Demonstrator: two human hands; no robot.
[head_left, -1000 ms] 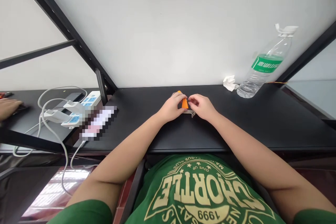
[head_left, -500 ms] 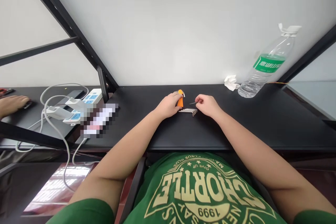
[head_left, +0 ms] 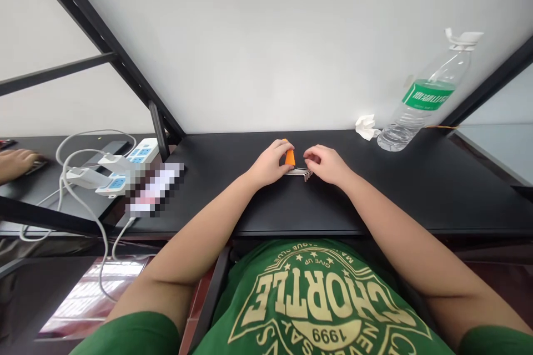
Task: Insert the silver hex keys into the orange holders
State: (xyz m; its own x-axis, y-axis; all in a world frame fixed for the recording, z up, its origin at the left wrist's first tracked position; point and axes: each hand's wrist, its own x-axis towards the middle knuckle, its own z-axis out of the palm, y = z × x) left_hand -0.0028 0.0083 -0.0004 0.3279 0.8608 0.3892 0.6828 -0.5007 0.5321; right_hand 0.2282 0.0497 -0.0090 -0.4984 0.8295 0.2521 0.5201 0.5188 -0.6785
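Observation:
My left hand is closed around an orange hex key holder, thumb on its near side and fingers over its far side. Just in front of the holder, several silver L-shaped hex keys lie side by side on the black desk, their short ends toward the right. Over the right end of this row hovers my right hand, its thumb and forefinger slightly apart. No key shows between those fingertips.
To the right stand a large clear water bottle and a crumpled white tissue. At left lie a phone, blurred out, and a white power strip with cables. Another person's hand rests on a mouse beyond the black frame.
The thin hex key that stuck out of my right fingertips no longer shows there. My right hand has shifted slightly left, toward the holder and the row of keys.

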